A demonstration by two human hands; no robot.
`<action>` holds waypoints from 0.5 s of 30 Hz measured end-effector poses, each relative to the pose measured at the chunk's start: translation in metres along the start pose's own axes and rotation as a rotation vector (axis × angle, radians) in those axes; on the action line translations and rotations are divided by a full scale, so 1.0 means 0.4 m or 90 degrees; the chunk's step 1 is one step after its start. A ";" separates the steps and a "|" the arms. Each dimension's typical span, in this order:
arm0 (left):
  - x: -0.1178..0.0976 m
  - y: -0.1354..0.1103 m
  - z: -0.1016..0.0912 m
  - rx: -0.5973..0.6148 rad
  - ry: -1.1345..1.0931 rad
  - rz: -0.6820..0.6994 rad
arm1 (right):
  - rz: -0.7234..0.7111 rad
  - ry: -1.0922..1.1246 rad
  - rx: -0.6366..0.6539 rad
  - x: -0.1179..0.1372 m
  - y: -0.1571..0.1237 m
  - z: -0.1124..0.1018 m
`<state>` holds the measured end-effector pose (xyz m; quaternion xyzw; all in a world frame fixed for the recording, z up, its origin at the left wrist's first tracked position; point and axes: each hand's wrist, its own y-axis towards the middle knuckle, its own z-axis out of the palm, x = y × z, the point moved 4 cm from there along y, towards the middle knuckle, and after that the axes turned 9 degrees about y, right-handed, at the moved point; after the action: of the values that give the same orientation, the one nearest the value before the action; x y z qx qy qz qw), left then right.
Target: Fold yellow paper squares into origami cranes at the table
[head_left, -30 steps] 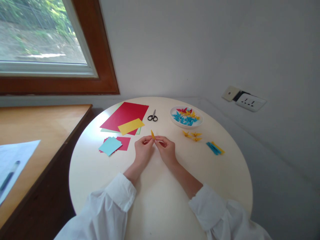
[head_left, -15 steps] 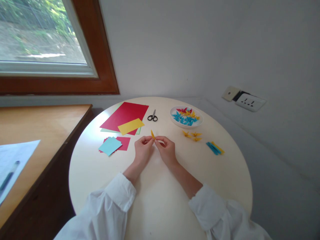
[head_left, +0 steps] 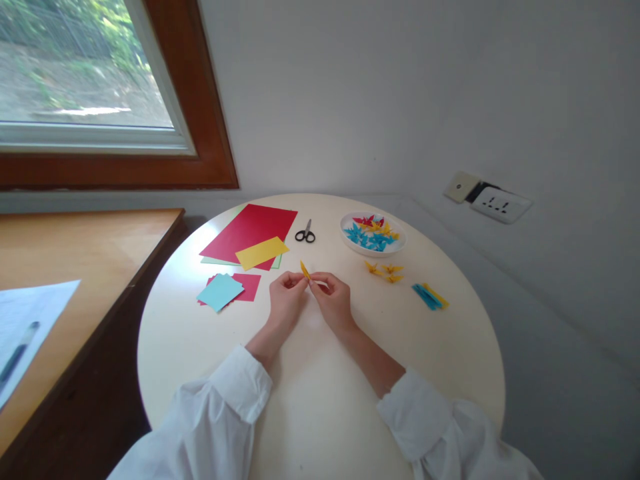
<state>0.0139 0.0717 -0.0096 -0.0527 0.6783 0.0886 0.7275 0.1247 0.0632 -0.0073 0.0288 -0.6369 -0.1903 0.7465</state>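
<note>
A small piece of folded yellow paper [head_left: 305,269] points up and away from my fingertips, over the middle of the round table. My left hand [head_left: 287,297] pinches its near end from the left. From the other side, my right hand [head_left: 333,300] pinches the same paper, thumb and forefinger closed. The fingers cover its lower part. Just beyond stands a pair of black-handled scissors [head_left: 305,233], lying flat. To the right of my hands are three yellow paper cranes [head_left: 393,269] on the tabletop.
A white dish [head_left: 373,252] holds red, yellow and blue paper cranes. Blue and yellow paper strips [head_left: 427,297] lie at right. Red sheets [head_left: 250,230], a yellow rectangle [head_left: 263,253] and light-blue squares [head_left: 220,292] lie at left. A wooden desk [head_left: 100,247] adjoins the round table [head_left: 320,413].
The folded yellow paper has tilted slightly to the left between my fingertips. My hands have stayed almost in the same place.
</note>
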 end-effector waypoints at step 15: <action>-0.001 0.002 0.001 -0.002 -0.024 -0.013 | 0.015 -0.008 0.013 -0.006 0.001 -0.001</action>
<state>0.0140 0.0727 -0.0090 -0.0587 0.6640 0.0833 0.7407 0.1248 0.0645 -0.0095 0.0273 -0.6437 -0.1750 0.7445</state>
